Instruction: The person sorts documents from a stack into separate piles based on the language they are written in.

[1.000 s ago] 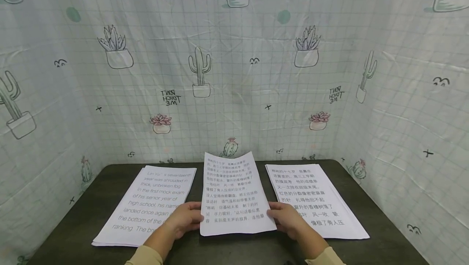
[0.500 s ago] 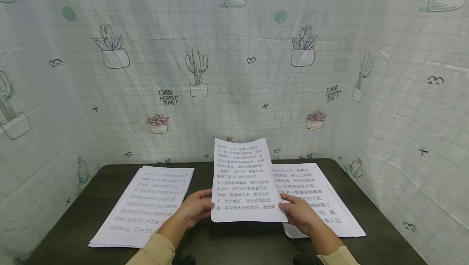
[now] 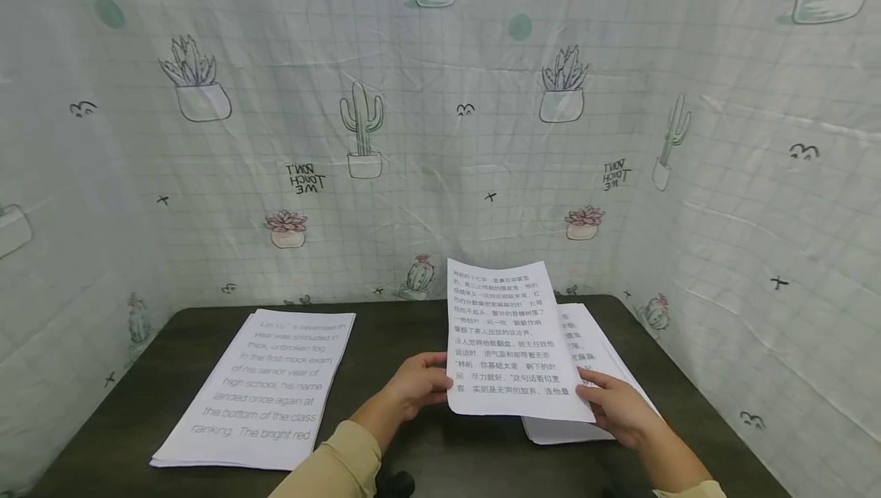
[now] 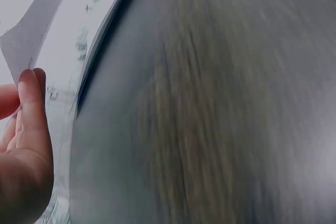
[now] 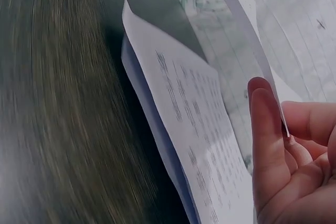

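Between both hands a sheet of paper (image 3: 509,345) printed with Chinese text is held up, tilted toward the head camera. My left hand (image 3: 418,385) pinches its left edge near the bottom; in the left wrist view thumb and fingers meet on the paper's edge. My right hand (image 3: 616,406) pinches the right edge at about the same height. Behind and below the sheet lies the right paper stack (image 3: 571,431), partly hidden by it; the right wrist view shows this printed stack (image 5: 184,114) apart from the held sheet.
A second stack of paper (image 3: 258,391), with large English text, lies on the left of the dark table (image 3: 392,330). Cactus-patterned cloth (image 3: 413,138) hangs behind the table and along its sides.
Both hands have lifted the sheet and carried it rightward, from the middle of the table to in front of the right stack. The left stack is uncovered by the left arm now.
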